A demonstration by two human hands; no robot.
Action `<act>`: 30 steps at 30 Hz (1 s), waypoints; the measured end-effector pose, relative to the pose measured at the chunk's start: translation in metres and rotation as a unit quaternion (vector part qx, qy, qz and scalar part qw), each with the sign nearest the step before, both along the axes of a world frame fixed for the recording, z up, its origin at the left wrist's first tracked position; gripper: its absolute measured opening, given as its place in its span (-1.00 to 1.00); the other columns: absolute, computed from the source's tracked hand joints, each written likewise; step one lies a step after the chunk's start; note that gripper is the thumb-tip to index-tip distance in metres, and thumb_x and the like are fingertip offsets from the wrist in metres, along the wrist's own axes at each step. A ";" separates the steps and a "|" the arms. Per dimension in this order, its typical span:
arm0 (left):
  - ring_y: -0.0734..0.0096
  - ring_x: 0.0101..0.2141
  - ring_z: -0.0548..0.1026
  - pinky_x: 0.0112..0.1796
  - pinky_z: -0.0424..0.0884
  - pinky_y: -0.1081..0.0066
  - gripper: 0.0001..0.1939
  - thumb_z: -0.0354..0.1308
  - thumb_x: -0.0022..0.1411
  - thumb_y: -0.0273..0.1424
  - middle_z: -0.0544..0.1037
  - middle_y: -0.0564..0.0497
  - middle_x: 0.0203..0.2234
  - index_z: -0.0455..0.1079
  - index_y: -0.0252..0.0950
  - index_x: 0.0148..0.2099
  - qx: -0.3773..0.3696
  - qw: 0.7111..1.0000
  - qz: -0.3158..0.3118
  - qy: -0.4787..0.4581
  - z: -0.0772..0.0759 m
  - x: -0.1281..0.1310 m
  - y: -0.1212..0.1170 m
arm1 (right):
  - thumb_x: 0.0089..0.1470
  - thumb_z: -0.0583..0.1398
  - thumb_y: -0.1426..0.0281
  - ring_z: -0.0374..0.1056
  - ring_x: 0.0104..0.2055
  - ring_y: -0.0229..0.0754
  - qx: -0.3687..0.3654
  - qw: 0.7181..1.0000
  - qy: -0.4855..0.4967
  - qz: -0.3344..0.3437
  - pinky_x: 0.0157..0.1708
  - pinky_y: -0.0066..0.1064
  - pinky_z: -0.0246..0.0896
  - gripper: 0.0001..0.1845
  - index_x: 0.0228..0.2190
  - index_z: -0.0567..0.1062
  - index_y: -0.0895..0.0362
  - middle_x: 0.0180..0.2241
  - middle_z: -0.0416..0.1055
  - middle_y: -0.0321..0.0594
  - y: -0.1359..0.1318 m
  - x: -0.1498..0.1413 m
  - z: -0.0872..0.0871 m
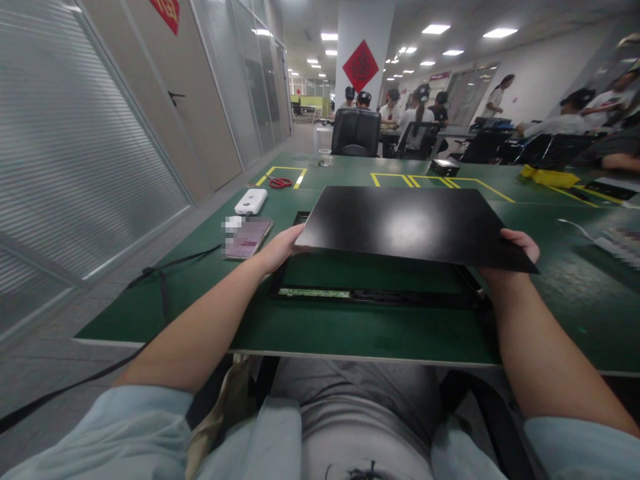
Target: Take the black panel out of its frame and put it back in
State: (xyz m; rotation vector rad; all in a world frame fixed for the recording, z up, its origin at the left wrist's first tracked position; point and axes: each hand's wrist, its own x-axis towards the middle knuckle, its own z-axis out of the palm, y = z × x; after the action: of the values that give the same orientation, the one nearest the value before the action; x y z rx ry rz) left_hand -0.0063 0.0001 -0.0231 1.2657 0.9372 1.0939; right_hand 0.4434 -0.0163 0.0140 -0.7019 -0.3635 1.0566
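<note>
I hold a flat black panel [410, 223] level above the green table [350, 327], one hand at each near corner. My left hand [280, 248] grips its left edge, fingers tucked under it. My right hand [517, 253] grips the right near corner, thumb on top. Under the panel lies a black frame [370, 295] with a green circuit strip [314, 293] along its near side.
A phone [247, 237] and a white power bank [251, 201] lie to the left, with red scissors [280, 182] farther back. Yellow tape squares mark the table. A black cable [165, 267] hangs off the left edge. Several people sit at distant tables behind an office chair [356, 132].
</note>
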 end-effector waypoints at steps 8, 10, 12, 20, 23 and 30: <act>0.08 0.04 0.57 0.14 0.37 0.06 -0.55 0.42 0.07 -0.10 0.60 -0.21 0.08 0.60 -0.27 -0.07 0.039 0.996 0.029 0.069 -0.008 -0.003 0.007 | -0.31 0.09 0.50 0.41 -0.28 -0.22 0.060 0.992 0.020 -0.109 -0.31 -0.41 0.46 -0.75 -0.43 0.35 0.11 -0.33 0.42 -0.23 0.009 0.007 -0.006; 0.01 0.08 0.53 0.18 0.33 0.02 -0.59 0.40 0.07 -0.02 0.60 -0.20 0.09 0.63 -0.27 -0.25 0.071 0.991 0.007 0.113 -0.006 -0.003 0.004 | -0.31 0.09 0.52 0.38 -0.31 -0.24 0.046 0.990 0.022 -0.132 -0.38 -0.44 0.43 -0.76 -0.44 0.32 0.10 -0.35 0.38 -0.25 0.010 0.012 -0.008; -0.03 0.10 0.51 0.21 0.29 -0.01 -0.56 0.37 0.08 0.05 0.62 -0.18 0.08 0.61 -0.26 -0.39 0.098 0.985 -0.010 0.144 -0.003 -0.003 0.002 | -0.28 0.09 0.52 0.36 -0.33 -0.24 0.027 0.986 0.020 -0.161 -0.45 -0.46 0.38 -0.79 -0.46 0.31 0.10 -0.38 0.35 -0.27 0.010 0.016 -0.009; -0.04 0.00 0.56 0.19 0.29 -0.05 -0.27 0.13 0.20 0.25 0.68 -0.20 -0.05 0.34 -0.24 -0.71 0.102 0.982 -0.048 0.154 0.002 -0.002 -0.002 | -0.11 0.05 0.49 0.33 -0.37 -0.29 -0.028 0.968 0.016 -0.249 -0.49 -0.50 0.31 -0.92 -0.51 0.21 0.07 -0.38 0.29 -0.30 0.014 0.034 -0.010; -0.04 0.00 0.56 0.17 0.31 -0.04 -0.29 0.13 0.18 0.28 0.69 -0.20 -0.08 0.48 -0.25 -0.62 0.091 0.985 -0.052 0.138 -0.002 -0.002 0.001 | -0.11 0.05 0.49 0.32 -0.38 -0.29 -0.043 0.964 0.008 -0.263 -0.48 -0.51 0.31 -0.91 -0.52 0.20 0.07 -0.40 0.27 -0.31 0.015 0.036 -0.010; 0.01 -0.01 0.57 0.19 0.31 -0.02 -0.36 0.15 0.20 0.23 0.68 -0.22 -0.11 0.63 -0.27 -0.42 0.078 0.987 -0.050 0.131 -0.008 -0.002 0.007 | -0.07 0.06 0.52 0.29 -0.39 -0.28 -0.156 0.958 -0.008 -0.238 -0.36 -0.43 0.39 -0.88 -0.44 0.25 0.06 -0.41 0.24 -0.34 0.019 0.036 -0.019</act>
State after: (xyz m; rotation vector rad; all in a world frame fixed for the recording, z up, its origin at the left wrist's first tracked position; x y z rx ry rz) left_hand -0.0081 0.0068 -0.0309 1.5966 0.9849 0.9523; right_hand 0.4796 0.0032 -0.0050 -1.0210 -0.0285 0.6508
